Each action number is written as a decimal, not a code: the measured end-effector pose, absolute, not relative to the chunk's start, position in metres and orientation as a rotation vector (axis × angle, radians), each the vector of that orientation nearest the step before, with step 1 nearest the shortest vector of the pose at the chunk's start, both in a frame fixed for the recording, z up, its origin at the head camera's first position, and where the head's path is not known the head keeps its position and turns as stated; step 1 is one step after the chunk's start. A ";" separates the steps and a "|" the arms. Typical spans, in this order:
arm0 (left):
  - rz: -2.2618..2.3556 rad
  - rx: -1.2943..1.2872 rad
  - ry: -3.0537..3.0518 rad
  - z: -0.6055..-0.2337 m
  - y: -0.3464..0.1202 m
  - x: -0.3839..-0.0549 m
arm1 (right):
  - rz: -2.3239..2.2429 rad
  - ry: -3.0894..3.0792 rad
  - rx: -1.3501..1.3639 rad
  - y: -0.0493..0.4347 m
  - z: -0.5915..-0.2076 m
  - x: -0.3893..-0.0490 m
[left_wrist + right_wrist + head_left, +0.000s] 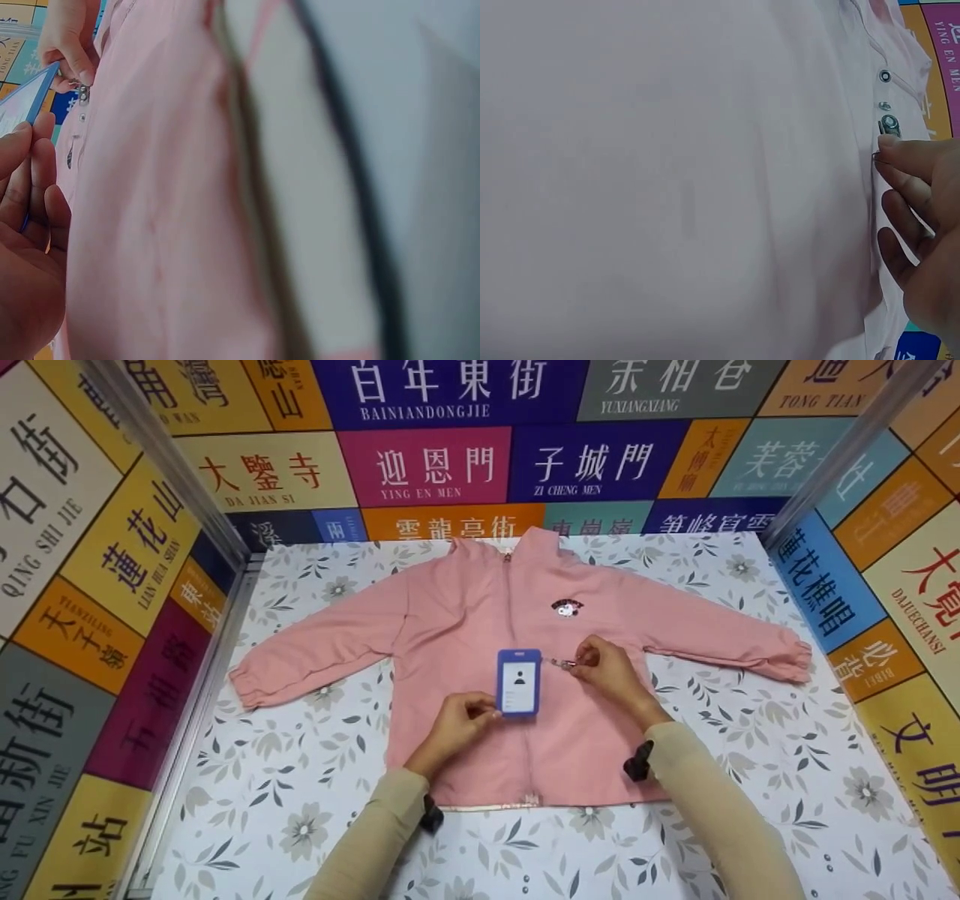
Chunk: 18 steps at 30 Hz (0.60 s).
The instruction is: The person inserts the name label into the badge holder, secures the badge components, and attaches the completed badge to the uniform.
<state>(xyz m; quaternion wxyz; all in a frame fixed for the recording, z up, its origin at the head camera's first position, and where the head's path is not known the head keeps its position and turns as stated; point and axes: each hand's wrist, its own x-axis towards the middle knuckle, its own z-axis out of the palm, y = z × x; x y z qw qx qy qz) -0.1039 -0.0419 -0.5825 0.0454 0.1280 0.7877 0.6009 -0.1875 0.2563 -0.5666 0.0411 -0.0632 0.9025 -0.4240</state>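
Note:
A blue badge holder [519,718] with a white card [519,687] inside stands over the middle of a pink zip jacket [450,660]. My left hand [461,724] pinches its lower left corner between thumb and fingers; the left wrist view shows the holder's edge [36,101] in that grip. To the right of the holder, my right hand [609,671] pinches a small metal clip [568,664]. In the right wrist view the clip [889,125] sticks out past the thumb, close to a round snap [885,76]. Whether the clip's strap joins the holder is hard to tell.
The jacket lies spread on a white cloth with grey leaves [300,832], its sleeves [322,637] stretched to both sides. A dark printed patch [567,608] marks its chest. Panels with colourful street-name signs [435,465] wall the table at the back and sides.

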 end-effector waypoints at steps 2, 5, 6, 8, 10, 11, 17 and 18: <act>1.829 0.397 2.413 -0.582 -0.042 -0.103 | -1.301 2.749 -0.187 0.257 -0.566 -0.188; 1.826 0.399 2.410 -0.575 -0.041 -0.101 | -1.272 2.748 -0.203 0.257 -0.565 -0.188; 1.821 0.402 2.407 -0.575 -0.040 -0.101 | -1.263 2.749 -0.203 0.257 -0.565 -0.188; 1.821 0.407 2.400 -0.574 -0.040 -0.100 | -1.252 2.757 -0.215 0.257 -0.563 -0.188; 1.817 0.407 2.395 -0.573 -0.040 -0.100 | -1.253 2.766 -0.229 0.256 -0.562 -0.188; 1.819 0.410 2.393 -0.577 -0.041 -0.102 | -1.260 2.765 -0.232 0.256 -0.560 -0.189; 1.838 0.381 2.403 -0.579 -0.043 -0.102 | -1.330 2.722 -0.229 0.256 -0.546 -0.191; 1.834 0.378 2.410 -0.579 -0.043 -0.102 | -1.342 2.716 -0.226 0.256 -0.543 -0.191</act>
